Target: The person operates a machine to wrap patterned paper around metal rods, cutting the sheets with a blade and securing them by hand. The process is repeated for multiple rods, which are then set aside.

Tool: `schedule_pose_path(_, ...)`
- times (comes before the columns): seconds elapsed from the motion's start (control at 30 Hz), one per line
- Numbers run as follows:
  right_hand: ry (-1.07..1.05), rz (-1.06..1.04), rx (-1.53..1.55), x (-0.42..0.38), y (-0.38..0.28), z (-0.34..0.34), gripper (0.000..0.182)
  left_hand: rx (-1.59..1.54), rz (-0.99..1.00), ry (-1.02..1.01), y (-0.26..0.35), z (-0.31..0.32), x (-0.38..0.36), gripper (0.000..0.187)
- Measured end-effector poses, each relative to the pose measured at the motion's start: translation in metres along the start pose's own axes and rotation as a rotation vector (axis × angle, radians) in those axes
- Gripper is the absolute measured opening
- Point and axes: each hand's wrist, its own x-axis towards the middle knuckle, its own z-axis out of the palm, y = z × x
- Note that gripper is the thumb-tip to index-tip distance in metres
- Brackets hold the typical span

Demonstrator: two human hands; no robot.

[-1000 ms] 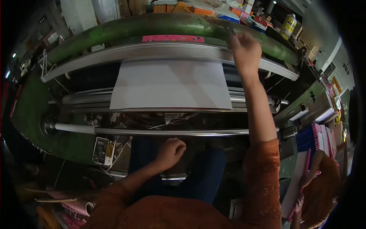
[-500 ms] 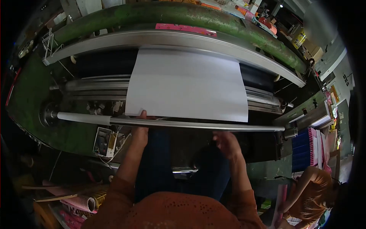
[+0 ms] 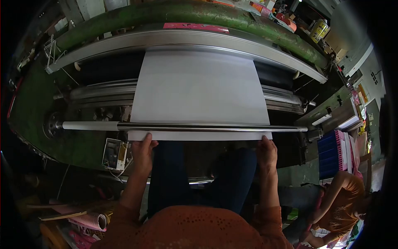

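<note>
A large white sheet [image 3: 199, 91] comes down out of the green machine [image 3: 37, 124], passing under a long steel bar [image 3: 207, 128]. Its lower edge hangs just below that bar. My left hand [image 3: 143, 151] grips the sheet's bottom left corner. My right hand [image 3: 266, 151] grips the bottom right corner. Both arms wear orange knit sleeves, and my dark blue trousers show between them.
Wide steel rollers [image 3: 103, 93] lie behind the sheet under a curved steel guard [image 3: 103, 45]. A small box of parts [image 3: 112, 153] sits left of my left hand. Another person in orange [image 3: 340, 207] crouches at lower right beside stacked blue and pink sheets [image 3: 338, 151]. Rolled material [image 3: 89, 220] lies at lower left.
The sheet has come down past the steel bar. My right hand came from the machine's top to the sheet's right corner, and my left hand rose from my lap to the left corner.
</note>
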Motion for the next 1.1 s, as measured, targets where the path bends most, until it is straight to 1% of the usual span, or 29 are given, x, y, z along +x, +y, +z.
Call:
schedule_pose_path(0.07, 0.033, -0.025, -0.186, -0.012, -0.01, -0.003, 0.014, 0.024, 0.013, 0.023, 0.011, 0.005, -0.012, 0.022)
schedule_pose_path(0.1, 0.032, -0.022, -0.189, -0.023, -0.016, 0.007, 0.014, 0.025, 0.011, 0.026, 0.015, 0.008, -0.016, 0.022)
schedule_pose_path(0.17, 0.12, -0.539, -0.582, -0.053, -0.024, 0.042, 0.02, -0.025, 0.04, 0.052, 0.022, 0.013, -0.024, 0.022)
schedule_pose_path(0.2, 0.115, -0.532, -0.584, -0.064, -0.029, 0.053, 0.02, -0.021, 0.038, 0.06, 0.026, 0.016, -0.027, 0.022)
schedule_pose_path(0.27, 0.176, -1.135, -1.415, -0.079, -0.035, 0.067, 0.032, -0.054, 0.045, 0.082, 0.035, 0.02, -0.031, 0.022)
schedule_pose_path(0.3, 0.07, -1.071, -1.515, -0.082, -0.035, 0.065, 0.031, -0.049, 0.043, 0.088, 0.04, 0.02, -0.031, 0.022)
schedule_pose_path(0.33, 0.065, -1.065, -1.515, -0.076, -0.039, 0.062, 0.031, -0.05, 0.028, 0.07, 0.043, 0.02, -0.032, 0.021)
schedule_pose_path(0.4, 0.031, -1.298, -1.568, -0.053, -0.053, 0.06, 0.02, -0.052, 0.008, 0.057, 0.051, 0.022, -0.034, 0.019)
schedule_pose_path(0.43, 0.037, -1.268, -1.586, -0.051, -0.065, 0.077, 0.011, -0.046, 0.005, 0.037, 0.056, 0.023, -0.036, 0.017)
schedule_pose_path(0.47, 0.032, -1.262, -1.586, -0.044, -0.074, 0.088, 0.011, -0.039, 0.0, 0.015, 0.058, 0.024, -0.036, 0.015)
schedule_pose_path(0.5, -0.025, -1.247, -1.606, -0.036, -0.082, 0.098, 0.01, -0.036, -0.002, 0.018, 0.056, 0.027, -0.036, 0.015)
schedule_pose_path(0.53, -0.083, -1.232, -1.626, -0.027, -0.087, 0.106, 0.009, 0.226, 0.233, -0.048, 0.051, 0.032, -0.037, 0.012)
schedule_pose_path(0.57, -0.09, -1.229, -1.625, -0.015, -0.089, 0.111, 0.009, 0.488, 0.466, -0.114, 0.047, 0.039, -0.04, 0.01)
schedule_pose_path(0.63, -0.229, -1.084, -1.659, 0.01, -0.09, 0.114, 0.009, 1.049, 0.983, -0.305, 0.049, 0.063, -0.033, 0.018)
schedule_pose_path(0.67, -0.267, -1.03, -1.658, 0.022, -0.086, 0.112, 0.008, 1.15, 1.081, -0.336, 0.042, 0.075, -0.03, 0.025)
schedule_pose_path(0.7, -0.272, -1.029, -1.657, 0.028, -0.082, 0.11, 0.008, 1.251, 1.179, -0.369, 0.033, 0.083, -0.026, 0.032)
schedule_pose_path(0.73, -0.298, -0.966, -1.685, 0.033, -0.08, 0.108, 0.01, 1.253, 1.178, -0.368, 0.022, 0.087, -0.018, 0.032)
schedule_pose_path(0.77, -0.321, -0.9, -1.714, 0.036, -0.076, 0.106, 0.012, 1.3, 1.258, -0.356, 0.009, 0.089, -0.008, 0.035)
schedule_pose_path(0.8, -0.317, -0.896, -1.717, 0.036, -0.07, 0.104, 0.012, 1.345, 1.338, -0.345, 0.002, 0.091, -0.001, 0.038)
schedule_pose_path(0.87, -0.086, -1.057, -1.686, 0.027, -0.053, 0.101, 0.019, 1.374, 1.377, -0.338, -0.005, 0.09, 0.012, 0.037)
schedule_pose_path(0.9, -0.083, -1.051, -1.691, 0.017, -0.043, 0.103, 0.019, 1.407, 1.414, -0.321, -0.006, 0.09, 0.014, 0.037)
schedule_pose_path(0.97, -0.031, -1.263, -1.539, -0.01, -0.018, 0.116, 0.027, 1.441, 1.421, -0.308, -0.004, 0.093, 0.015, 0.037)
schedule_pose_path(1.03, -0.148, -1.268, -1.524, -0.03, 0.01, 0.13, 0.028, 1.478, 1.424, -0.301, -0.003, 0.096, 0.016, 0.038)
schedule_pose_path(1.1, -0.143, -1.259, -1.494, -0.027, 0.03, 0.131, 0.029, 1.548, 1.444, -0.263, -0.003, 0.097, 0.018, 0.042)
